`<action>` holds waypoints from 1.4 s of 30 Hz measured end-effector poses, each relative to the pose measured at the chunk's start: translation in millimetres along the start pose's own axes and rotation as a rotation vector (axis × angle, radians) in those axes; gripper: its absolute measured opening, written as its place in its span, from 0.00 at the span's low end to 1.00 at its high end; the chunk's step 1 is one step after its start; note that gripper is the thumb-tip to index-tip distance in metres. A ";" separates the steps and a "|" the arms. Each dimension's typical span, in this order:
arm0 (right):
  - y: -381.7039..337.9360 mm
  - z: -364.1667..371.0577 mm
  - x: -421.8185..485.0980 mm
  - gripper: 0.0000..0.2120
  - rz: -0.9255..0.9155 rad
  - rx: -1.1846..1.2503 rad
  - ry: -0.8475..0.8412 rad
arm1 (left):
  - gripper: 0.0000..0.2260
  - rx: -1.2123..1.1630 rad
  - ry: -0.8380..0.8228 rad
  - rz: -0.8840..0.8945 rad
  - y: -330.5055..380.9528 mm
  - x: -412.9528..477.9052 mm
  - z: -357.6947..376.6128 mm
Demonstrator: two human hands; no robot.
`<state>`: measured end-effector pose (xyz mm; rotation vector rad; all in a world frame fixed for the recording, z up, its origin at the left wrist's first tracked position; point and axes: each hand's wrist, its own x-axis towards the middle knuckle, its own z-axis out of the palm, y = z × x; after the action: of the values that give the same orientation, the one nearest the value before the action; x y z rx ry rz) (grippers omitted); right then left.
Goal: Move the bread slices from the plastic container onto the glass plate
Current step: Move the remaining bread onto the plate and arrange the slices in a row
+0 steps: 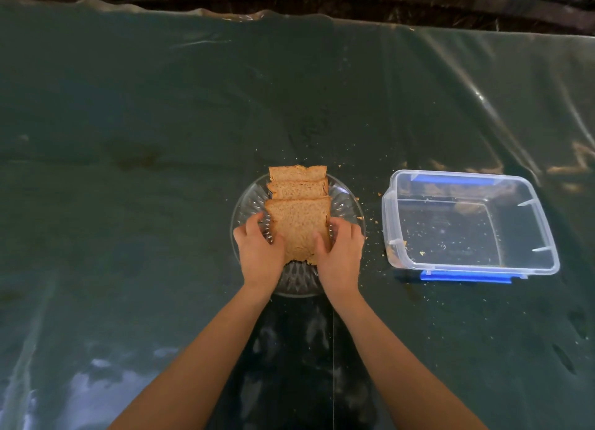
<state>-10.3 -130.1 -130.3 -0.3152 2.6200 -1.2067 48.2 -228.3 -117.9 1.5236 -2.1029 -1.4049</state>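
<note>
Three brown bread slices lie overlapping in a row on the round glass plate [346,204] at the middle of the table. The nearest bread slice [297,223] is on top, and both hands grip it by its sides. My left hand [259,247] holds its left edge. My right hand [339,252] holds its right edge, fingers curled over the crust. Behind it lie the middle slice [297,189] and the far slice [297,173]. The clear plastic container [399,191] with blue clips stands to the right of the plate and holds only crumbs.
A dark green plastic sheet [161,139] covers the whole table, creased and shiny. Crumbs are scattered between the plate and the container. The table's far edge runs along the top of the view, with a dark surface beyond it.
</note>
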 end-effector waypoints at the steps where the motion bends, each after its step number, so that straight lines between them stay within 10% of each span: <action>1: 0.1 0.3 -1.3 0.18 -0.005 -0.008 0.000 | 0.22 0.003 0.003 0.005 -0.6 -2.7 0.6; 42: 16.6 -6.1 -15.2 0.11 0.040 0.125 0.006 | 0.27 0.019 -0.113 -0.016 -22.6 -1.9 -4.3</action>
<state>0.6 -110.8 -137.2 -0.2356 2.5293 -1.3525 66.2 -229.7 -132.3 1.5045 -2.1783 -1.5144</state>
